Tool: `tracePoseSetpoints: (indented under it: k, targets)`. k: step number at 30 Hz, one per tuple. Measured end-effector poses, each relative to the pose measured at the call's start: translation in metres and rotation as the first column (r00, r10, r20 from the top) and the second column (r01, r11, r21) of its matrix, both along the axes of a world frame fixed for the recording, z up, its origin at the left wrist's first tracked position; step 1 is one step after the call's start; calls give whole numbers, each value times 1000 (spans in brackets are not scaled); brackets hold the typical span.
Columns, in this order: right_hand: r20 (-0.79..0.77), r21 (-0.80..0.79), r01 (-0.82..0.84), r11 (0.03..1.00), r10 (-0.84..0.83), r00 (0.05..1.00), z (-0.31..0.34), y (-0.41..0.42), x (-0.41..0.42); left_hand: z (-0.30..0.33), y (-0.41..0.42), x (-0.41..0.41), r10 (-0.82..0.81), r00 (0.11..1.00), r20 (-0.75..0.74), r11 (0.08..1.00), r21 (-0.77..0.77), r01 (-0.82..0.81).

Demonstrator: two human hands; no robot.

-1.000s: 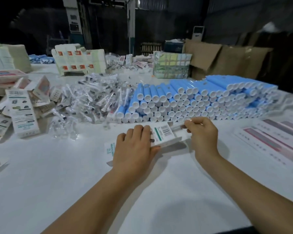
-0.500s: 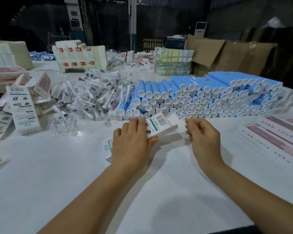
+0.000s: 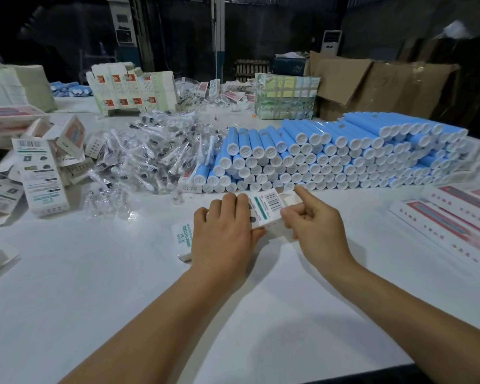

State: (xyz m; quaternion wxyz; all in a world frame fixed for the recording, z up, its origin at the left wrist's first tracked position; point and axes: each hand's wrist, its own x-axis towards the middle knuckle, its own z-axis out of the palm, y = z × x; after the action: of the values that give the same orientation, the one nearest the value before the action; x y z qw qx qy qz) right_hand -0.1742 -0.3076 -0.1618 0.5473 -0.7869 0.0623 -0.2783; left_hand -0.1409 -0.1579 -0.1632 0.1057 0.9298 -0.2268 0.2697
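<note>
Dim warehouse walls and brown cardboard sheets point(image 3: 377, 84) stand behind a broad white counter point(image 3: 100, 295) crowded with packing stock.

Head view: near the middle of the counter lies a long white carton point(image 3: 269, 207) with a barcode and a green stripe, running from near left to far right. Its near-left end, printed in green letters, rests on the counter and its far-right end is open, with a flap showing. The left grip point(image 3: 222, 236) lies over the carton's middle, fingers curled over the far edge and thumb against the near edge, grasping it. The right grip point(image 3: 313, 228) is at the carton's right end, forefinger stretched out beside the open flap and the other fingers curled against the end. Whether these pinch the carton or only touch it cannot be told.

Just beyond the carton a long stack of blue tubes point(image 3: 344, 156) with white caps lies end-on, reaching far to the right. Left of the stack is a heap of brush heads point(image 3: 150, 156) in clear wrappers. Further left are loose printed boxes point(image 3: 43, 184), some standing and some tipped. Flat pink-striped packs point(image 3: 455, 220) lie at the right edge. Far across the counter stand folded cartons point(image 3: 133, 90) and a wrapped bundle point(image 3: 286, 99).
</note>
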Motion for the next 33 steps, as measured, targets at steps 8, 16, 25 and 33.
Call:
tracePoseSetpoints:
  k: [8,16,25,33]
  targets:
    - [-99,51,38,998,-33,995,3,3,5,-2,-1,-7,-33,998,62,998,59,29]
    - [-80,-6,43,999,-44,996,4,10,1,-4,-3,-12,-33,993,109,997,66,26]
    - [46,274,193,942,-213,976,9,-5,6,1,-1,-8,-24,1000,-7,996,-82,23]
    - [128,813,-283,508,317,940,10,6,8,1,-6,-13,-31,999,39,998,-61,33]
